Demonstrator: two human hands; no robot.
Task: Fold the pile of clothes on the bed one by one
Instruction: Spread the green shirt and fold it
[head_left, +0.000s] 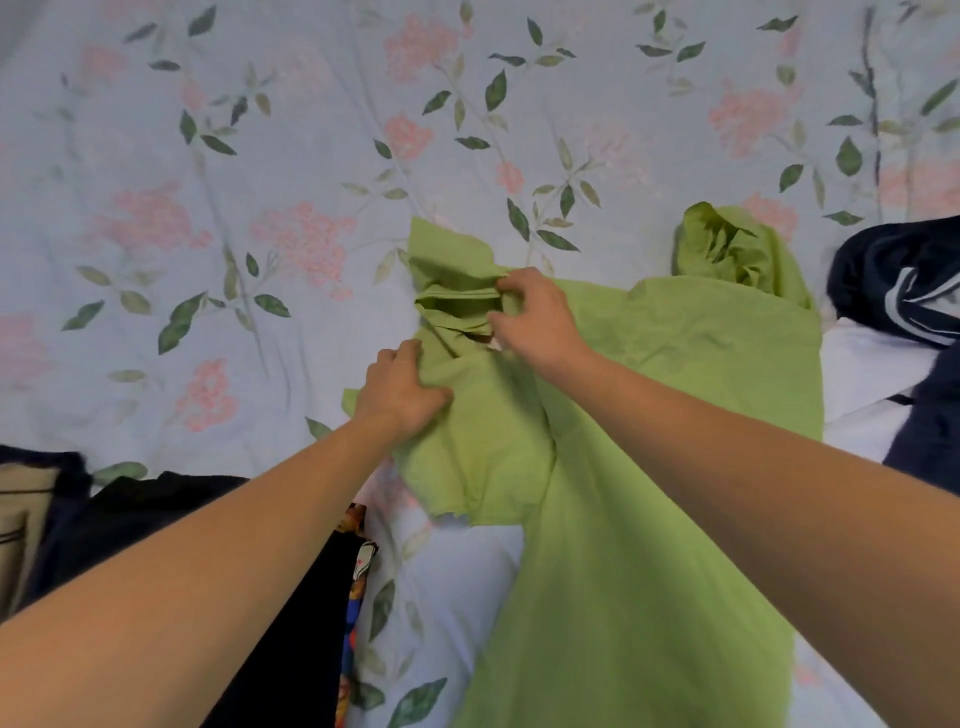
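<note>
A light green shirt (649, 467) lies spread on the bed, its body running toward me and its right sleeve bunched at the far right. My right hand (535, 317) pinches the crumpled fabric of the left sleeve near the collar. My left hand (400, 389) rests on the shirt's left shoulder area with fingers curled into the cloth, gripping a fold. Both forearms reach in from the bottom of the view.
The bed sheet (260, 182) is pale blue with pink flowers and green leaves. Dark clothes (171, 519) with a colourful print lie at the lower left. A navy garment with white stripes (904, 291) and a white piece (862, 384) lie at the right.
</note>
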